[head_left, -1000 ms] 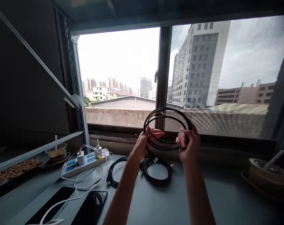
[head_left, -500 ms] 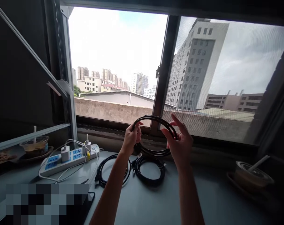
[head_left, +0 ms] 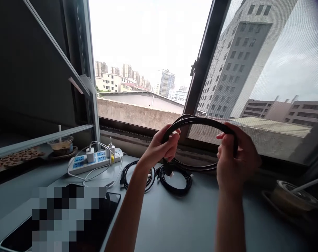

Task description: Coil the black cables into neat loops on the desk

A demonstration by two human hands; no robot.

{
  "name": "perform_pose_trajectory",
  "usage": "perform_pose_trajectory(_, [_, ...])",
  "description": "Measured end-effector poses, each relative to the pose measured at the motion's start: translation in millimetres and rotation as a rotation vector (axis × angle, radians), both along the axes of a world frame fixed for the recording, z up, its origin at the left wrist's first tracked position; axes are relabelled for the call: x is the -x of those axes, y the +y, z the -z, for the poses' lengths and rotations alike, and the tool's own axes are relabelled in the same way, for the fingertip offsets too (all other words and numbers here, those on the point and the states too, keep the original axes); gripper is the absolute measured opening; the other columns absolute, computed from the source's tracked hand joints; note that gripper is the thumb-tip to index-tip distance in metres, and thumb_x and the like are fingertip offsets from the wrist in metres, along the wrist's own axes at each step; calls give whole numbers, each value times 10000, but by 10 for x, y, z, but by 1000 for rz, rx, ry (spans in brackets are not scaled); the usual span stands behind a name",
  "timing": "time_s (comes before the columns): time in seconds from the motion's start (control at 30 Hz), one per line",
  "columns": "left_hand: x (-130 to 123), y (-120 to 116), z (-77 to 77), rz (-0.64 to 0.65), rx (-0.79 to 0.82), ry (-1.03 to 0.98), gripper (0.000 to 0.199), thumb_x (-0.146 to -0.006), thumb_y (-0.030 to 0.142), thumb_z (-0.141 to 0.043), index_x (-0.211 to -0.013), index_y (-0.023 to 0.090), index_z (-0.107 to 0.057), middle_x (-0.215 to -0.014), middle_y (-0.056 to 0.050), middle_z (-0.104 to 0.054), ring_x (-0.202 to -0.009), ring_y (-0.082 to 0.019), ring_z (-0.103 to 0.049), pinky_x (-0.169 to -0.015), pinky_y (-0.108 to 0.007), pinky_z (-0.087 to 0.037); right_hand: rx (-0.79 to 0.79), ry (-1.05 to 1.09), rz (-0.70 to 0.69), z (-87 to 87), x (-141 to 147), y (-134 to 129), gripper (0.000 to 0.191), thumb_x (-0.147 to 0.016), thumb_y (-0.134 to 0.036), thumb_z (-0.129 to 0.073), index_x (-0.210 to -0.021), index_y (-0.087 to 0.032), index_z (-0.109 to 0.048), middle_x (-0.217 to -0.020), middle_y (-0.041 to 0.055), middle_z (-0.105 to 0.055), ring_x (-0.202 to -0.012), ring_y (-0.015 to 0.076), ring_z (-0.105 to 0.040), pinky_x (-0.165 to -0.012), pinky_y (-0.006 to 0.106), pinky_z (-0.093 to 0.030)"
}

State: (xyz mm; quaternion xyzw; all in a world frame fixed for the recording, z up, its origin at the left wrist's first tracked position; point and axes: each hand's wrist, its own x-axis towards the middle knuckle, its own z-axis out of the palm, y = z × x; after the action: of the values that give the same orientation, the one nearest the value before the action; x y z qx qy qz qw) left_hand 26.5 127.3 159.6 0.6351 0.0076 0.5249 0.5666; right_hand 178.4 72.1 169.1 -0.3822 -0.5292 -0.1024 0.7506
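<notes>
And here's the coiled black cable (head_left: 198,120), held up in a loop above the far part of the table, in front of the window frame (head_left: 200,66). The left hand (head_left: 165,143) has thumb and fingers closed around the loop's left side; the right hand (head_left: 234,157) has its fingers curled, the thumb pressing the right side. Gripping opposite sides probably keeps those springy strands in a rounded arc (smooth, faintly glossy, rubbery-looking stuff). A dark connector (head_left: 168,168) with a pale tip hangs below the left hand. Beyond, on the matte tabletop (head_left: 174,224), lie two more rings: a left coil (head_left: 124,171) and a tighter right coil (head_left: 179,191), perhaps laid flat to stay tidy. Farther left, a boxy white power strip (head_left: 96,163); far right, a clear-lidded cup (head_left: 295,197) with a straw.
</notes>
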Motion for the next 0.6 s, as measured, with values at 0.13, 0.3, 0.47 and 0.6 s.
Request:
perform_pose_trajectory(0.13, [113,-141,-68,83,-130,73,165,-827,329,-582,-782,196,-494,-422,108,-334,-332,-43,-316,-420,-245,-509,-262,26,108,-36,14,-39,161,-832,-291,-574,-932,-189,-647,-725,16,-598,-654,151,-600,-636,312,-501])
perform_pose_trajectory(0.3, [100,-232,-131,-59,-106,-21,463,-751,526,-595,-522,163,-423,-382,90,-255,-284,-17,-234,-271,-142,-297,-82,129,-83,-45,54,-145,292,-777,-374,-635,-1015,-208,-610,-954,36,-569,-512,66,-508,-432,218,-454])
perform_pose_trajectory(0.47, [42,-227,-152,-226,-57,-118,660,-656,607,-634,-367,138,-271,-342,68,-201,-278,-5,-202,-282,-147,-108,257,7,-198,17,-34,-93,457,-842,-558,-455,-1039,-184,-628,-969,64,-599,-665,125,-605,-550,254,-522])
perform_pose_trajectory(0.6, [16,-303,-159,-167,-74,-192,701,-712,504,-657,-352,137,-180,-303,66,-132,-267,-9,-146,-289,-173,-72,352,-38,-303,36,-132,-30,546,-822,-639,-414,-1037,-188,-634,-950,71,-641,-793,192,-634,-636,309,-536])
